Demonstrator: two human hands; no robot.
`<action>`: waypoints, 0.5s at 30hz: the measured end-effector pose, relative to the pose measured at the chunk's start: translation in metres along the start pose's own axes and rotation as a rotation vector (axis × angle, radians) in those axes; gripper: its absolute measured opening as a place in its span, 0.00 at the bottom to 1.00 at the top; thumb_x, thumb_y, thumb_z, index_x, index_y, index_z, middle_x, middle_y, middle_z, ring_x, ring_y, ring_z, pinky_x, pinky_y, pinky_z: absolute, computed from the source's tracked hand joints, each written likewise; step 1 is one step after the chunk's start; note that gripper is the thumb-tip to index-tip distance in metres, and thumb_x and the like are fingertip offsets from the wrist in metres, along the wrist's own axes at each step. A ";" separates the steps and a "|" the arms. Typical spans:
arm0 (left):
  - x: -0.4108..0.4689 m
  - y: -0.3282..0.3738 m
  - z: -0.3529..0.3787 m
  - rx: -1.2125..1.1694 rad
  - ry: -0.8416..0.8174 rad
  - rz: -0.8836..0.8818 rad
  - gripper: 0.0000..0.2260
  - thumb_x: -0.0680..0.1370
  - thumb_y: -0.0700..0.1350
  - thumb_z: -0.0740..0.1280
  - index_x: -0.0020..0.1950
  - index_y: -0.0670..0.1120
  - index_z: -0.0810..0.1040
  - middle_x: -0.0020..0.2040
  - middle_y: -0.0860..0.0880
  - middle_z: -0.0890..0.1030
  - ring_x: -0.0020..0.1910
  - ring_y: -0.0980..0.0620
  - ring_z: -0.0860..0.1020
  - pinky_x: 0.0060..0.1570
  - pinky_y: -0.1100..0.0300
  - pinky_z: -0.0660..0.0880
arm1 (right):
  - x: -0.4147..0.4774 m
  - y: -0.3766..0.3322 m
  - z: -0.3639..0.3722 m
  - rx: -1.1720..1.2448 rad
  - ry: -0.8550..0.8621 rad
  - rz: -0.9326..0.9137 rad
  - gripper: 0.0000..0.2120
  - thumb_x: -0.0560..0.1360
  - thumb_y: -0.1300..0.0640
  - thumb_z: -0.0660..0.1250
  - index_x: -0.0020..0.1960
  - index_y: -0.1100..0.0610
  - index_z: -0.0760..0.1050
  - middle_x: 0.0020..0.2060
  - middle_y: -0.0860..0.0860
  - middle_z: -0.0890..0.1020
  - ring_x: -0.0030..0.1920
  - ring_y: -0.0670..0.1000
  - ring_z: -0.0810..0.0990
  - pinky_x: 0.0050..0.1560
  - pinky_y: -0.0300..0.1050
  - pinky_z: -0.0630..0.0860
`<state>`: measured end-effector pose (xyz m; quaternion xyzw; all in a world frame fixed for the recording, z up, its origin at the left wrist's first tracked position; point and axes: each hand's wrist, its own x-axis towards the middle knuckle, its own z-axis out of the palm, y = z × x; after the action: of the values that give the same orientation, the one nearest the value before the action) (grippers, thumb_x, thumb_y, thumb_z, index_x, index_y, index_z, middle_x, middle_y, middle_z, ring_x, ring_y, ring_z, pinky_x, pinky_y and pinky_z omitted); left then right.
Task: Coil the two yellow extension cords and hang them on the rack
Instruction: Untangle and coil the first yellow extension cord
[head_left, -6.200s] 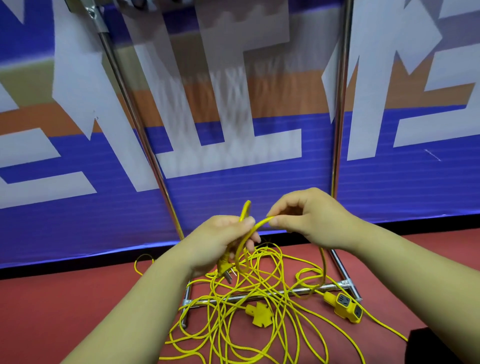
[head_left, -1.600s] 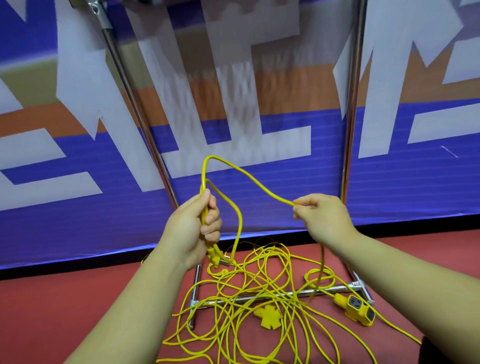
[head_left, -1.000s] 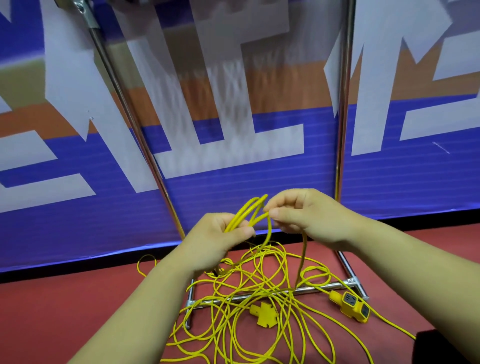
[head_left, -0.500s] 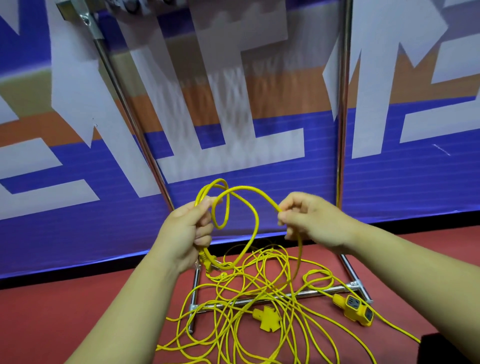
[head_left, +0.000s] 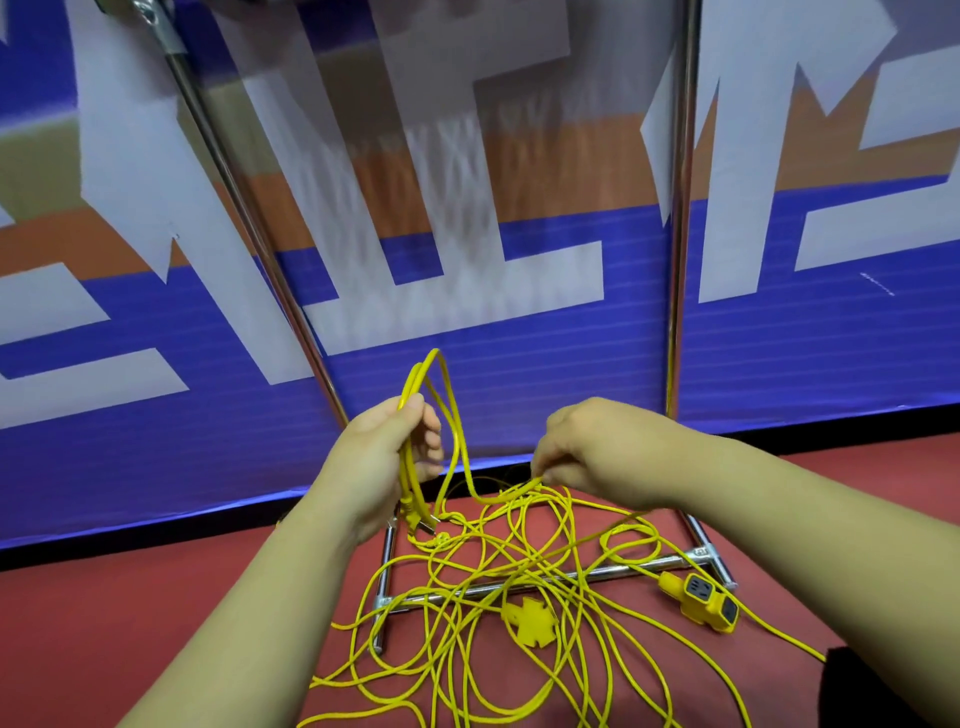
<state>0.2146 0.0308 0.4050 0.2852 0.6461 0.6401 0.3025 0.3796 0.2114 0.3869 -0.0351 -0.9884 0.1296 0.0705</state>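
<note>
A wall banner (head_left: 779, 338) in blue, white and orange fills the back of the view and meets the far edge of a red floor (head_left: 130, 623). A chrome rack (head_left: 679, 260) stands against it: two uprights rise out of the top of the view, the left one leaning, and its base crossbar lies on the floor near the far edge. The yellow extension cords (head_left: 524, 558) lie mostly in a loose tangle on the floor, spread over and in front of that crossbar towards the near edge; which strand belongs to which cord cannot be told. Two bare forearms reach in from the near edge. The left hand (head_left: 384, 462) is curled round a few gathered loops of cord (head_left: 415, 379), which stand up above its thumb and hang down below its palm. The right hand (head_left: 597, 452), just to the right and a little lower, points its fingers down and pinches a single strand that sags across from the left hand's loops. A yellow socket block (head_left: 704, 605) rests on the floor at the right end of the crossbar. A yellow cross-shaped piece (head_left: 530, 621) lies in the tangle just in front of the crossbar. A yellow plug (head_left: 415, 519) dangles just below the left hand.
</note>
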 end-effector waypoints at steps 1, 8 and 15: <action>-0.001 -0.001 0.003 0.021 -0.009 0.010 0.14 0.85 0.47 0.58 0.43 0.43 0.75 0.34 0.46 0.76 0.34 0.51 0.77 0.38 0.57 0.77 | -0.001 -0.002 -0.001 0.046 -0.014 -0.030 0.09 0.79 0.49 0.67 0.56 0.47 0.83 0.48 0.47 0.80 0.51 0.50 0.79 0.53 0.50 0.76; -0.006 -0.015 0.029 0.181 -0.118 -0.041 0.12 0.86 0.46 0.54 0.45 0.43 0.69 0.38 0.40 0.82 0.41 0.39 0.83 0.45 0.49 0.80 | -0.003 -0.003 -0.011 0.426 0.114 -0.001 0.05 0.75 0.51 0.73 0.50 0.47 0.86 0.40 0.44 0.79 0.43 0.43 0.79 0.46 0.40 0.74; -0.003 -0.012 0.037 0.366 -0.080 0.062 0.13 0.85 0.48 0.55 0.44 0.44 0.69 0.26 0.46 0.71 0.22 0.50 0.66 0.27 0.58 0.69 | -0.005 0.001 -0.013 0.741 0.115 0.077 0.04 0.75 0.57 0.73 0.50 0.54 0.82 0.38 0.49 0.82 0.37 0.44 0.78 0.41 0.43 0.74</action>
<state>0.2450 0.0525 0.3934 0.3806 0.7300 0.5090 0.2511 0.3869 0.2150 0.3981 -0.0515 -0.8668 0.4790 0.1288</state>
